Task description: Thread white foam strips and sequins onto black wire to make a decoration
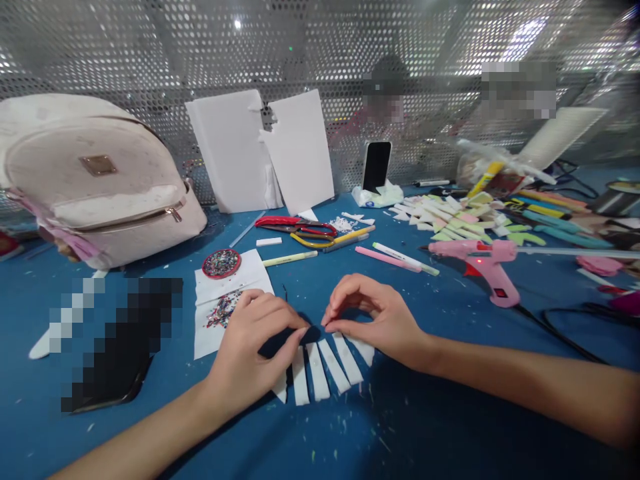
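Several white foam strips (325, 363) lie fanned out on the blue table (400, 427), their tops meeting near a small dark piece (309, 334). My left hand (253, 350) rests over the left strips, fingers pressed together on the dark piece. My right hand (373, 317) is curled above the right strips, thumb and fingertips pinched at the fan's top. What the right fingers pinch is too small to name.
A pink glue gun (483, 263) lies to the right with its cord. Pens, red scissors (297, 227), a dish of sequins (221, 263) on white paper, foam sheets (300, 150), a pale backpack (95, 180), a phone (376, 167) and cut foam bits (450, 217) sit behind.
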A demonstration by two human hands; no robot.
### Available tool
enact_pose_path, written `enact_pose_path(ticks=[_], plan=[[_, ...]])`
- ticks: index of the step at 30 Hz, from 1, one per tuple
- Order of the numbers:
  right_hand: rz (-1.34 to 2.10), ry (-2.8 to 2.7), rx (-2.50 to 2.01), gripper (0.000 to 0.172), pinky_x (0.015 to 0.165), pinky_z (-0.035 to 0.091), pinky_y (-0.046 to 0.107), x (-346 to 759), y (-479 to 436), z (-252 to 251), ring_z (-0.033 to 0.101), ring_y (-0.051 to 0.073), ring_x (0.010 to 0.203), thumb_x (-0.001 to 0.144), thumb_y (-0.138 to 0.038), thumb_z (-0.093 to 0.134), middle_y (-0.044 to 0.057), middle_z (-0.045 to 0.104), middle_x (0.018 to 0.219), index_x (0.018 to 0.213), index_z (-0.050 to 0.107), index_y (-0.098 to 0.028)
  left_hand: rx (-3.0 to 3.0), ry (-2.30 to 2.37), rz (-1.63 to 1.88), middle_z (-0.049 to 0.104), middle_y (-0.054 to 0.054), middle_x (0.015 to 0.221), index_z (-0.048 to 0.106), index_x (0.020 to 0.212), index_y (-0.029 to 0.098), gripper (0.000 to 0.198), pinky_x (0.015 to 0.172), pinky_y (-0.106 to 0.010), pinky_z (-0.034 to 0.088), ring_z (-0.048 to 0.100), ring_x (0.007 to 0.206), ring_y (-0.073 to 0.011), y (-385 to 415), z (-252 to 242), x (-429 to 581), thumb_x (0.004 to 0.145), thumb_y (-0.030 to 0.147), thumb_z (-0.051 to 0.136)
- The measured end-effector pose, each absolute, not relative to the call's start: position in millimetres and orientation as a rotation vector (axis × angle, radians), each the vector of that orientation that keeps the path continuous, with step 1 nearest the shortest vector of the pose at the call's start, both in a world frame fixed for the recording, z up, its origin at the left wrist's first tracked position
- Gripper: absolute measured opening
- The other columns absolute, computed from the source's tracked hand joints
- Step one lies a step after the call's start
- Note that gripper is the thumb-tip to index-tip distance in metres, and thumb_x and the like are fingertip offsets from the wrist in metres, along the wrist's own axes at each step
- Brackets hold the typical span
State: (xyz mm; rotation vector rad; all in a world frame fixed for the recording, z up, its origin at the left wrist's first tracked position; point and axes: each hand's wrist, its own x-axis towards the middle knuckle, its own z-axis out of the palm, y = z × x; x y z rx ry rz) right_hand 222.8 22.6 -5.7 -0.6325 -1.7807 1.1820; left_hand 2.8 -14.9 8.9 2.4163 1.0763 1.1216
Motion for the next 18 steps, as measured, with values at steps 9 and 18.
enact_pose_path(ticks=[9, 18], plan=[[1.166, -1.764, -0.647, 0.027, 0.076, 0.057, 0.027, 222.6, 22.0, -4.8, 0.07, 0.014, 0.079, 0.075, -0.007, 0.079, 0.0, 0.065, 0.085, 0.091, 0.061, -0.019, 2.418, 1.039, 1.207, 0.071, 0.002, 0.082, 0.067, 0.087, 0.021, 0.015, 0.08, -0.038, 0.038, 0.063, 0.076, -0.0148, -15.8, 9.5, 2.0, 0.09, 0.009, 0.06], [1.211, -1.736, -0.653, 0.029, 0.077, 0.057, 0.027, 223.2, 21.5, -7.0, 0.071, 0.014, 0.08, 0.074, -0.006, 0.079, -0.001, 0.065, 0.085, 0.091, 0.061, -0.02, 2.43, 1.003, 1.258, 0.071, 0.001, 0.083, 0.068, 0.09, 0.02, 0.016, 0.08, -0.04, 0.039, 0.063, 0.076, -0.0152, -17.8, 9.4, -0.4, 0.088, 0.006, 0.061]])
